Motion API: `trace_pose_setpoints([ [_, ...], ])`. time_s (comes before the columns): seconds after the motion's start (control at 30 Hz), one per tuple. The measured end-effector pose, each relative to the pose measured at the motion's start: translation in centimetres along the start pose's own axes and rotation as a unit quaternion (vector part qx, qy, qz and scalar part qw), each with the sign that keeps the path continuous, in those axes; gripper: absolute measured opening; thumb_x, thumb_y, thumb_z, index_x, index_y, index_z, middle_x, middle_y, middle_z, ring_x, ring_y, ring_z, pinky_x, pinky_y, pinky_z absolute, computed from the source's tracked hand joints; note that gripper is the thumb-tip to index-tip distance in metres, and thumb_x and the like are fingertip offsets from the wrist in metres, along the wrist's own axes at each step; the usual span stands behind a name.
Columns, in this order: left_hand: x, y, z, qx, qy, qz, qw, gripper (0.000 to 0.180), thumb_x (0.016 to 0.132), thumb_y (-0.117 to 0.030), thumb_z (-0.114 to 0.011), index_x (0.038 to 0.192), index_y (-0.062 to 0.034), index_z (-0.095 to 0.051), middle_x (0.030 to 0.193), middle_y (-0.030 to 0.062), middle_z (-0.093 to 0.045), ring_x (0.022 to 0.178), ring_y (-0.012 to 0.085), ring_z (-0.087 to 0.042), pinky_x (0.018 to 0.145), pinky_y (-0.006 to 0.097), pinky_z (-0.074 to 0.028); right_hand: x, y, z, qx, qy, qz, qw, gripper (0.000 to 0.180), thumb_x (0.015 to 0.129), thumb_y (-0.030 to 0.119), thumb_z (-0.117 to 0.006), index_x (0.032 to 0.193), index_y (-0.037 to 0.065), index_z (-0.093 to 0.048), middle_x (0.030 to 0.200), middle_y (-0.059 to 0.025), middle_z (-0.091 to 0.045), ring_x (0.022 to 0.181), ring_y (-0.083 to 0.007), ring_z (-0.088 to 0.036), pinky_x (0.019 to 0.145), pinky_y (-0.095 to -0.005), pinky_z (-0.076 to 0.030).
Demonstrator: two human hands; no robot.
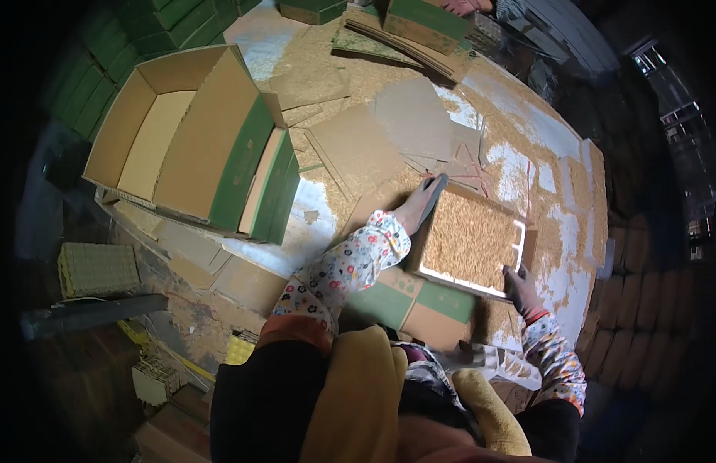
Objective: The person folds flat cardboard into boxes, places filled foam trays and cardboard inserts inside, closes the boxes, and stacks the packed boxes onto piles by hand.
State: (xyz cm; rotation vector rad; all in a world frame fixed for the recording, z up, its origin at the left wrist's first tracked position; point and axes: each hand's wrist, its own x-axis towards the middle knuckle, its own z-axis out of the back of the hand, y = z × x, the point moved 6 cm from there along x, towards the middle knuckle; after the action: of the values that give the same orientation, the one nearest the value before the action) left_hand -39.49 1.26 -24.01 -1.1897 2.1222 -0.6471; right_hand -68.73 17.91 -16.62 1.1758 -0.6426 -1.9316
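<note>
A shallow cardboard box [418, 253] sits in front of me, filled almost to the top with loose tan husk-like grains [470, 239]. White edging shows through the grains along its right and near sides. My left hand [424, 204], in a dark glove, grips the box's left side near the far corner, fingers stretched along the wall. At the near right corner, my gloved right hand [522, 290] is closed on the edge, its thumb over the rim. The box's underside is hidden.
Flat cardboard pieces [358, 143] and scattered grains cover much of the table. A large open carton [211, 147] stands left, with stacked green boxes [172, 27] behind. A green-and-brown box [416, 309] lies near my body. Across the table, another person's hand [460, 6] shows beside a green box [426, 23].
</note>
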Motion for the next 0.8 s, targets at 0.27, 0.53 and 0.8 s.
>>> trace_pose_setpoints([
  [0.27, -1.8, -6.8, 20.1, 0.394, -0.556, 0.012, 0.732, 0.091, 0.076, -0.034, -0.077, 0.137, 0.0038, -0.021, 0.126, 0.0294, -0.048, 0.116, 0.04, -0.052, 0.096, 0.044, -0.044, -1.9, 0.8, -2.3, -0.009, -0.215, 0.16, 0.963, 0.041, 0.087, 0.004, -0.063, 0.125, -0.009, -0.052, 0.119, -0.0121, -0.062, 0.106, -0.0167, -0.06, 0.093, -0.029, -0.046],
  [0.53, 0.4, -14.6, 18.0, 0.287, -0.411, -0.226, 0.835, 0.044, 0.086, -0.011, -0.061, 0.126, 0.0017, -0.049, 0.114, 0.0229, -0.059, 0.102, 0.0387, -0.059, 0.085, 0.044, -0.048, -1.7, 5.0, -3.4, -0.359, -0.138, 0.19, 0.903, 0.056, 0.084, 0.029, -0.069, 0.129, 0.001, -0.052, 0.133, -0.025, -0.051, 0.123, -0.0348, -0.051, 0.1, -0.0373, -0.042],
  [0.8, -11.0, -3.7, -15.2, 0.815, 0.249, -0.268, 0.449, 0.032, 0.082, -0.02, -0.062, 0.114, -0.0141, -0.062, 0.111, 0.0142, -0.061, 0.1, 0.0339, -0.06, 0.087, 0.042, -0.048, -7.1, 10.6, 0.8, 0.078, -0.335, 0.386, 0.856, 0.05, 0.091, 0.01, -0.055, 0.138, -0.001, -0.04, 0.138, -0.0209, -0.046, 0.128, -0.0286, -0.043, 0.106, -0.0363, -0.035],
])
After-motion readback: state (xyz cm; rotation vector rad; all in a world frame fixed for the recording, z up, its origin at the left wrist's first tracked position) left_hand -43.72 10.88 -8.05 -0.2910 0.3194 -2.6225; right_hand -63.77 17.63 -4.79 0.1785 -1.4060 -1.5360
